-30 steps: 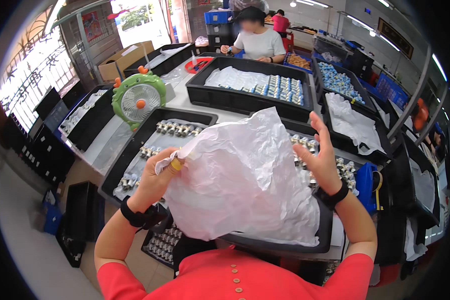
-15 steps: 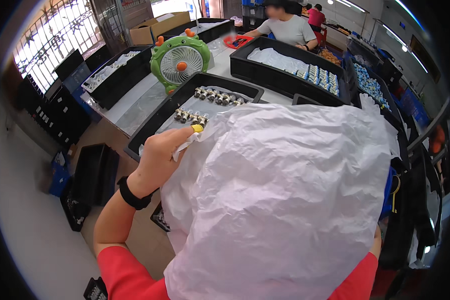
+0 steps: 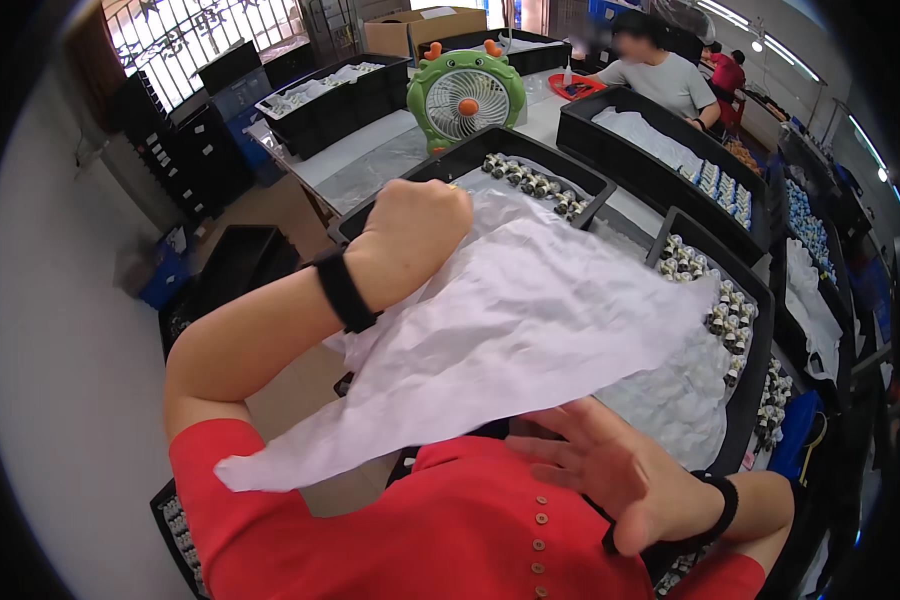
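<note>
My left hand (image 3: 415,225) is closed in a fist on the upper edge of a thin white crinkled sheet (image 3: 530,310). The sheet hangs slantwise before me, over part of a black tray (image 3: 585,165). In that tray, rows of small dark-and-cream parts (image 3: 535,180) show beyond the sheet. My right hand (image 3: 620,475) is below the sheet's lower edge, palm turned up and fingers spread, holding nothing. To the right, a second black tray (image 3: 765,310) holds more such parts (image 3: 730,320) and a whitish liner (image 3: 675,400), partly covered by the sheet.
A green fan (image 3: 467,100) stands on the table behind the trays. Farther right are a long black tray (image 3: 660,175) with blue-and-white parts and a seated person (image 3: 665,75). Black crates (image 3: 240,265) stand on the floor at left.
The sheet has swung down and leftward from covering most of my view, uncovering the right-hand tray. My right hand has come into sight, open. My left hand keeps its grip; the view has turned left.
</note>
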The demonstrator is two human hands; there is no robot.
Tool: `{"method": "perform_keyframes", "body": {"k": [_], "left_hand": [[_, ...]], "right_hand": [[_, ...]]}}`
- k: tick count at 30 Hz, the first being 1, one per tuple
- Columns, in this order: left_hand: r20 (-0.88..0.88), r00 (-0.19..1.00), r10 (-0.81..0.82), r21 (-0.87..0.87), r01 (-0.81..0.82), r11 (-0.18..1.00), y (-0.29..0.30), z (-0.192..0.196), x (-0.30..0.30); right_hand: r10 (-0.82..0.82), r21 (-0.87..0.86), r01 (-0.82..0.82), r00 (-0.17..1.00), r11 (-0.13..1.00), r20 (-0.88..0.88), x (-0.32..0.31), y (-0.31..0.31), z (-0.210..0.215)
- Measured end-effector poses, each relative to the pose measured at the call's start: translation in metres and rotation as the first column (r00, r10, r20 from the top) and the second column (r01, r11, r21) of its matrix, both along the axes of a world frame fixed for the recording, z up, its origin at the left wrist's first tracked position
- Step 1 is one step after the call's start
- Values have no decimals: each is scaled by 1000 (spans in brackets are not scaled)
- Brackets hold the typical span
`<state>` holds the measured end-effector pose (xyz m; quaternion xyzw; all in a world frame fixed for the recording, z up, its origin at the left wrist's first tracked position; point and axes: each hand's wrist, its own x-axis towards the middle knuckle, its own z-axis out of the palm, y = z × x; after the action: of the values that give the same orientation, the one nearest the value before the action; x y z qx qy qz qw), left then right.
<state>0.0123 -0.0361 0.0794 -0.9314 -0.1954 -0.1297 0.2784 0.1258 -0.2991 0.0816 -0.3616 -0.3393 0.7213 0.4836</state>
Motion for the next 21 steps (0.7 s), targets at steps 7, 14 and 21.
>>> {"method": "perform_keyframes", "body": {"k": [7, 14, 21], "left_hand": [[-248, 966, 80, 79, -62, 995, -15, -15, 70], [-215, 972, -96, -305, 26, 952, -38, -19, 129], [-12, 980, -198, -419, 175, 891, -58, -41, 153]], "right_hand": [[-244, 104, 247, 969, 963, -39, 31, 10, -4], [-478, 187, 445, 851, 876, 215, 18, -2, -14], [-468, 398, 285, 724, 872, 506, -5, 14, -40]]}}
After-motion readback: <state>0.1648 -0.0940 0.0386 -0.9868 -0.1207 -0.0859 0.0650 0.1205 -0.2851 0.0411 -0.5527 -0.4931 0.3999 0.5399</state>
